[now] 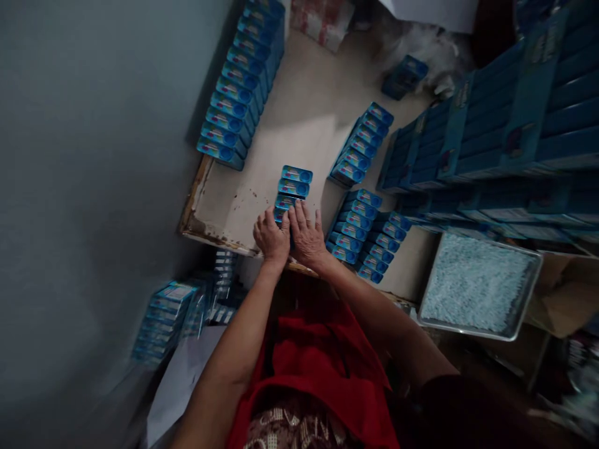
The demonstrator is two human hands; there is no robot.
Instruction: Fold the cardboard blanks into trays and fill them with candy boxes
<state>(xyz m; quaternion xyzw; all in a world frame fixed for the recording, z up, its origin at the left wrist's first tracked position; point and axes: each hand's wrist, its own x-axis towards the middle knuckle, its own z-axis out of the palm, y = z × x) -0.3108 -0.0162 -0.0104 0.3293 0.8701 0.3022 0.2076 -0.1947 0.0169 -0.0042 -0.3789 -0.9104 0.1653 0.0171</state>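
Several small blue boxes [294, 187] stand in a short row near the table's front edge. My left hand [272, 238] rests against the left side of the row's near end, its fingers partly bent around the boxes. Over the right side of the same end lies my right hand [306, 234], with its fingers stretched forward and flat across the box tops. Both hands touch the boxes and nearly touch each other. The nearest boxes are partly hidden under the fingers.
A long row of blue boxes [229, 106] lines the table's left edge. Shorter rows [358, 149] stand to the right, beside large stacked blue packs [496, 118]. A metal tray [531, 299] of pale blue pieces sits at the right. More boxes [163, 318] lie below left.
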